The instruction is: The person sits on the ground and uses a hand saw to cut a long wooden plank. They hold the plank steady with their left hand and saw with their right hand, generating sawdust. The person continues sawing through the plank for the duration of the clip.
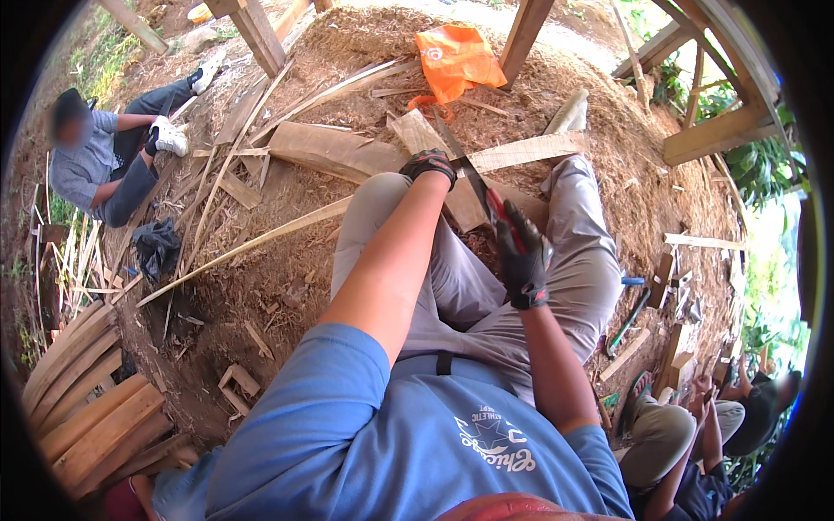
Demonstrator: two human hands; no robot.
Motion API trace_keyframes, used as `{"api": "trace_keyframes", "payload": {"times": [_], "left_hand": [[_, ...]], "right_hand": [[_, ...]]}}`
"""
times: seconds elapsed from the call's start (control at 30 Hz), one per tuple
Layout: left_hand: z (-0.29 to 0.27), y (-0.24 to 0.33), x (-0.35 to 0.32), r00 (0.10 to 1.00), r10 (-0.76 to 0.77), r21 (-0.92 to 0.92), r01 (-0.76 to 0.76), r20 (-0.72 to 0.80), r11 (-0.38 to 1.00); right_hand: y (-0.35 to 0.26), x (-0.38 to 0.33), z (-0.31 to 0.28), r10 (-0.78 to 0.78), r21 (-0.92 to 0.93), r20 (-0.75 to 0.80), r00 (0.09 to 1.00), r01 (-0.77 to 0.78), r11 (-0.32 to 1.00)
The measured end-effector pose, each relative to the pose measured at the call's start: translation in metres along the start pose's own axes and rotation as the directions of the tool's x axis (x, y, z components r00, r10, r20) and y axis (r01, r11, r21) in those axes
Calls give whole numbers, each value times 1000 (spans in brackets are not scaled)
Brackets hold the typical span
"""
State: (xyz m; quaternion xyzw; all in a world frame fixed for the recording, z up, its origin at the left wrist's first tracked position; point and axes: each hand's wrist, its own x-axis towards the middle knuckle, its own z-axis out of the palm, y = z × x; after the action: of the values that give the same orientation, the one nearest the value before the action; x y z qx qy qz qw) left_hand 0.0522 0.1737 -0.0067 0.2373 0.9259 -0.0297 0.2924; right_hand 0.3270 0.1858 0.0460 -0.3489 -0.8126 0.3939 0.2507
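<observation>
Your right grip [523,256] is holding a red-handled saw [474,177]; your left grip [429,164], closure unclear, is touching pale flat timber [526,151] near an orange plastic bag [458,62].

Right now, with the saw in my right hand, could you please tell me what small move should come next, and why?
I would probably ease the left hand slightly leftward first: its gloved fingers look close to the blade of the saw, which the right hand grips by the handle and which appears to cross the pale wooden strip.
</observation>
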Motion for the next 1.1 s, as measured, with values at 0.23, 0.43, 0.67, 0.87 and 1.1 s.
{"api": "trace_keyframes", "payload": {"times": [0.23, 0.43, 0.67, 0.87, 1.1], "left_hand": [[12, 2, 13, 1000, -5, 48, 6, -31, 999], [16, -4, 25, 996, 78, 42, -76, -41, 996], [15, 1, 28, 1000, 15, 62, -15, 2, 998], [9, -4, 22, 999, 35, 15, -35, 5, 999], [11, -2, 26, 1000, 18, 31, -19, 7, 999]], "right_hand": [[11, -35, 5, -132, 44, 7, 991, 132, 990], [1, -35, -8, -117, -12, 93, 989, 119, 993], [23, -50, -9, 94, 70, 200, 975, -110, 991], [-21, -80, -47, 16, -136, 205, 979, 13, 991], [-39, -121, -95, 26, 42, 156, 987, -33, 999]]}}
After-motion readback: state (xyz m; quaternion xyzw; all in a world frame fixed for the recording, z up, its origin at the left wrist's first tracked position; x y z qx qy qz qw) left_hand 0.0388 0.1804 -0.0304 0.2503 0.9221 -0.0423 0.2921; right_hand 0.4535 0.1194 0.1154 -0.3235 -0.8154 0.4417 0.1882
